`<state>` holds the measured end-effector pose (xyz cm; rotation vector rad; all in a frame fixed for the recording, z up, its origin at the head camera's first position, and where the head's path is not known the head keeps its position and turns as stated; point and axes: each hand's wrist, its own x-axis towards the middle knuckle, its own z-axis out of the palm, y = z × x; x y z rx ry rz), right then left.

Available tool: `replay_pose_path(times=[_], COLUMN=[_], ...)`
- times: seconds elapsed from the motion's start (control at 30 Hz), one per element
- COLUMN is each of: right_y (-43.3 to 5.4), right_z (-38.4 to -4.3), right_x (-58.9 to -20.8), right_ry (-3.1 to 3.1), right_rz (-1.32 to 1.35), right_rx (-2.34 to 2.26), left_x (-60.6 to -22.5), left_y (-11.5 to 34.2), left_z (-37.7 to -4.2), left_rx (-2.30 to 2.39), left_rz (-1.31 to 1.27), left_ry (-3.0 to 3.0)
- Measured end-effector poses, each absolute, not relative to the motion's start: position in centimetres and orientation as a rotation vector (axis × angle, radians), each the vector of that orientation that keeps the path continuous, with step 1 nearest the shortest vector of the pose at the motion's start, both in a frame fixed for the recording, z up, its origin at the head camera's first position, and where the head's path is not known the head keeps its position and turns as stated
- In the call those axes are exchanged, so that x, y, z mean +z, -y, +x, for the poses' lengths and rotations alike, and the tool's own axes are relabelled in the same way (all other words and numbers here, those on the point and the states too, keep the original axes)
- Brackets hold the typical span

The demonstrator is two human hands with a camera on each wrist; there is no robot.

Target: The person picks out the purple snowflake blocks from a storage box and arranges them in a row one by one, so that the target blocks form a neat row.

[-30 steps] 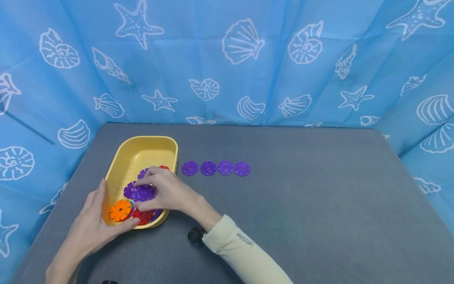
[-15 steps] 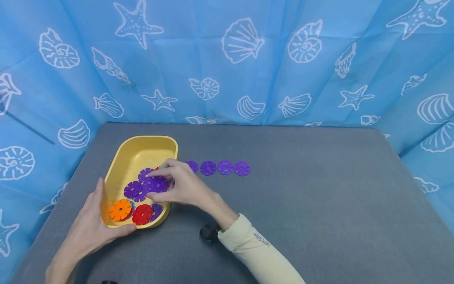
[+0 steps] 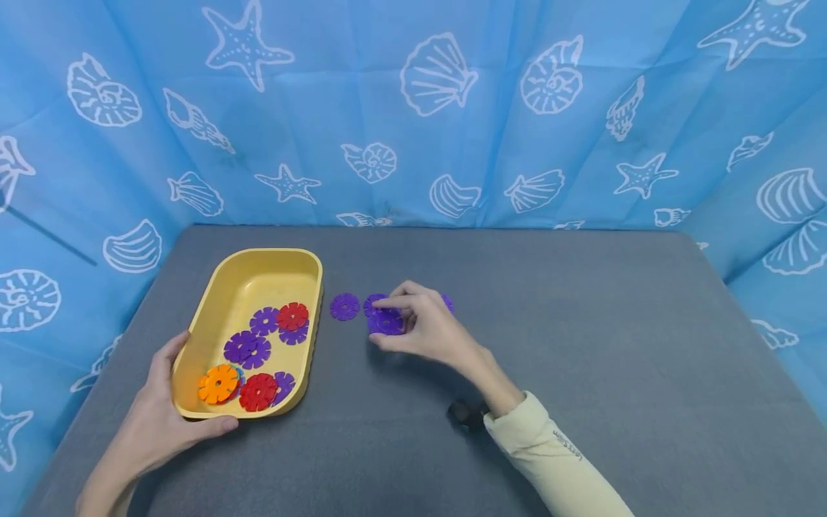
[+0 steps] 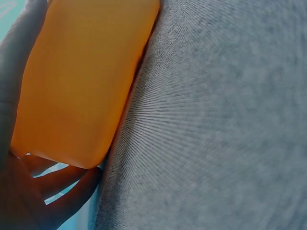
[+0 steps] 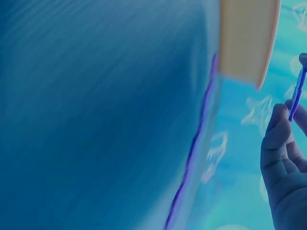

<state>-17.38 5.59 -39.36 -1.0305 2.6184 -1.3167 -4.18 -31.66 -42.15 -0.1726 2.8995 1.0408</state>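
Note:
My right hand (image 3: 429,323) pinches a purple notched plastic disc (image 3: 389,322) between thumb and fingers, over the grey table right of the tray. In the right wrist view the held disc (image 5: 297,93) shows edge-on. A row of purple discs (image 3: 344,306) lies just behind that hand, which hides part of it. My left hand (image 3: 151,424) grips the near left corner of a yellow tray (image 3: 265,260), thumb along its front and fingers along its left side. Inside the tray lie several purple discs (image 3: 265,321), red discs (image 3: 258,392) and an orange disc (image 3: 218,384), with a blue edge showing under the orange one.
The grey cloth-covered table (image 3: 581,345) extends to the right of the hands. A blue curtain (image 3: 362,93) with white shell and starfish prints hangs behind it and along both sides.
My right hand has lifted a purple disc from the tray and carried it right to the row on the table. My left hand stays at the tray's corner; the tray has shifted slightly left.

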Motion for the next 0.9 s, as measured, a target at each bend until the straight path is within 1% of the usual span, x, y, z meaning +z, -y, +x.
replay_pose_path(times=[0.23,0.43,0.57,0.9], right_y=[-11.5,-15.4,-16.4,-16.3], right_z=[-18.0,-18.7,-19.2,-19.8], right_x=[-40.0,-40.3,-40.8,-42.9], right_ry=[-2.805,-2.955,-2.975,-3.022], right_rz=[-0.852,-0.625,-0.537,-0.498], right_rx=[-1.204,-1.016,-0.955,-0.981], left_x=[-42.3,-42.3,-42.6,-43.0], left_y=[31.8,32.1,32.3,32.4], left_z=[-4.2,-4.2,-4.0,-4.0], left_rx=[1.036,1.025,1.023,1.042], left_rz=[-0.183,-0.159,-0.147,-0.138], left_ry=[-2.882,-2.893,-2.919,-3.019])
